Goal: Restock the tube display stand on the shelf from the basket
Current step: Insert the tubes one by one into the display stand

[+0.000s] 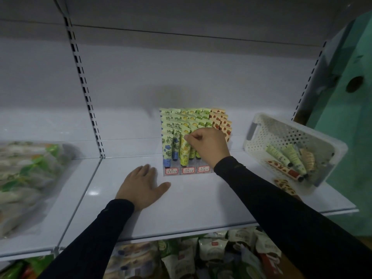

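right hand (207,146): fingers pinched on a yellow tube (185,152), seating it in the stand (188,170)
left hand (142,187): open, flat on shelf (187,208), bracing me
basket (289,150): shelf's right edge, more tubes left

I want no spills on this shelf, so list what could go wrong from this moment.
1. The basket sits tilted at the shelf's right end; the tubes left in it are piled at its low side and one red-patterned tube already lies outside, so more may slide off.
2. The right hand is pinching a yellow tube in the packed front row of the display stand; pushing could tip neighbouring tubes.
3. The left hand lies flat on the shelf, not steadying the stand, which might shift.
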The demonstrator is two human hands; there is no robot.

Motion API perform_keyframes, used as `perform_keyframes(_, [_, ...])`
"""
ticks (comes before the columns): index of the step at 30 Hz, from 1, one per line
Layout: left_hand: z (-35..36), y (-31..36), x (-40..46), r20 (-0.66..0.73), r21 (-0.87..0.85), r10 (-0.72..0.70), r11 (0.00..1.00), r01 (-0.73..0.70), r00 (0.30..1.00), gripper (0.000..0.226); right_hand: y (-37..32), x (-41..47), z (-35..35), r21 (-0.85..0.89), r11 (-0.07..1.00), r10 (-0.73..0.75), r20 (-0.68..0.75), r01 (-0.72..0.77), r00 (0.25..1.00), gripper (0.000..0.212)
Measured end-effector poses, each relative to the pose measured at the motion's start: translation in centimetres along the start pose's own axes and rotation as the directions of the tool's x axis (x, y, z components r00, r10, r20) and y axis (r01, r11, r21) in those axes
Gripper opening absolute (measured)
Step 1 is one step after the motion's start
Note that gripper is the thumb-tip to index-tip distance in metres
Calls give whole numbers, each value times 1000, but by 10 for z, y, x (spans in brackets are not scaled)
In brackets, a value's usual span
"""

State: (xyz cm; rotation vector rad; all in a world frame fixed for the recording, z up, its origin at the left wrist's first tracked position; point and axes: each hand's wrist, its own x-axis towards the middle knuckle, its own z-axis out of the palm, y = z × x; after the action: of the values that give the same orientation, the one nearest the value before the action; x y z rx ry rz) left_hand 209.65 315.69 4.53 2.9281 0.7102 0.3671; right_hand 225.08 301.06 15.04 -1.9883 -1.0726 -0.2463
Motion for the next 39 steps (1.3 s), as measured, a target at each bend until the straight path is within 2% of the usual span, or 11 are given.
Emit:
perform_keyframes(7, [2, -1, 1, -1, 13, 6, 1000, -6, 1000, 76, -2, 0, 2, -17, 1000, 20, -14, -20, 1000, 26])
perform_keyframes(15, [10, -5, 6, -53, 16, 20, 1000, -19, 998, 58, -3, 0, 5, -45, 999, 12, -49, -14, 999, 29])
perform_keyframes(26, [12, -7, 7, -31, 18, 25, 1000, -24, 999, 60, -3, 2, 9, -115, 993, -37, -66, 29, 997, 37])
perform_keyframes(39, [11, -8, 7, -55, -1, 25, 1000, -25, 998, 56, 6, -1, 10, 54, 997, 51, -48, -48, 998, 46])
